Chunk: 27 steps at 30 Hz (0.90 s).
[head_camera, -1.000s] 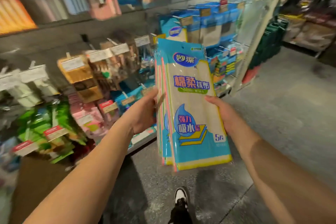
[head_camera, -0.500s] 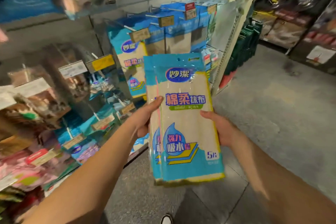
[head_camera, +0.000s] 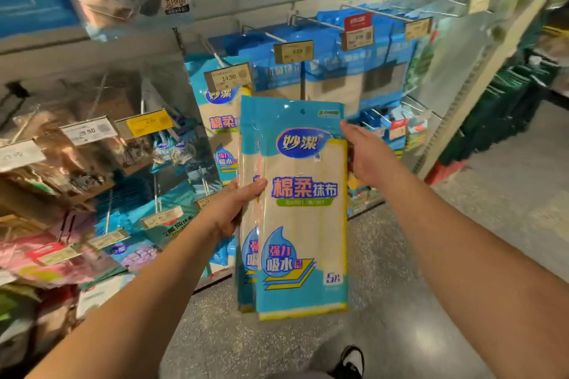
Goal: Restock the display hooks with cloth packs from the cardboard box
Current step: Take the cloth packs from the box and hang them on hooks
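A stack of cloth packs [head_camera: 303, 224], light blue with a cream cloth inside, stands upright in front of me. My left hand [head_camera: 231, 209] grips its left edge at mid height, thumb across the front. My right hand [head_camera: 368, 154] holds the upper right edge, its fingers hidden behind the stack. Just behind, matching packs [head_camera: 220, 129] hang on a display hook [head_camera: 215, 54] with a 14.90 price tag [head_camera: 228, 77]. The cardboard box is out of view.
More hooks with darker blue packs [head_camera: 335, 71] and price tags fill the rack to the right. Brown and pink goods [head_camera: 70, 163] hang at left. Green stacked baskets [head_camera: 505, 108] stand beyond the shelf upright [head_camera: 480, 92]. My shoe [head_camera: 352, 358] is on the grey floor.
The rack with the matching packs has come closer and now sits right behind the stack. My right hand has slid up the stack's right edge.
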Motion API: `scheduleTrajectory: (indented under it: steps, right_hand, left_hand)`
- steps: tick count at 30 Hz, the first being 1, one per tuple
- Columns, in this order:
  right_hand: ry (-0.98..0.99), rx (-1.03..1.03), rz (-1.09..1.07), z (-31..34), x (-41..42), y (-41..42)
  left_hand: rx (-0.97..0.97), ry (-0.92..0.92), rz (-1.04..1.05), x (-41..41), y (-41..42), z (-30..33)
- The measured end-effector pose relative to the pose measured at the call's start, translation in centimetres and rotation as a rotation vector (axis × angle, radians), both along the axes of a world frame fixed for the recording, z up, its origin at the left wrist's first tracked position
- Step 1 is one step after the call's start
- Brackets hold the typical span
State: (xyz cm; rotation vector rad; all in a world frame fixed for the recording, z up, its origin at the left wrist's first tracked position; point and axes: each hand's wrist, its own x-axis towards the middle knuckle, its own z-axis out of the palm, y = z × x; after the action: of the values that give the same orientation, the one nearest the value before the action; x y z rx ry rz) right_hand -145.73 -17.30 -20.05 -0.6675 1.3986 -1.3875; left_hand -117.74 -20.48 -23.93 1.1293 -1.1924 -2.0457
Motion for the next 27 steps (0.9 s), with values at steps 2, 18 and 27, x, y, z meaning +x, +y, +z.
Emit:
scheduleTrajectory:
  steps: [2,18,27]
  right_hand:
    - [-0.035,0.004,0.02,-0.4,-1.7,-1.7]
    - [-0.086,-0.09,0.136,0.7,-5.3,-9.7]
    - [0.112,-0.085,0.211,-0.1,-5.7,-13.6]
  left_hand:
    - [-0.038,-0.043,0.006,-1.5,-0.1,0.1]
    - [-0.315,-0.615,0.256,2.0,0.3,-0.3]
    - [-0.709,-1.291,-0.148,3.0,-2.2,0.3]
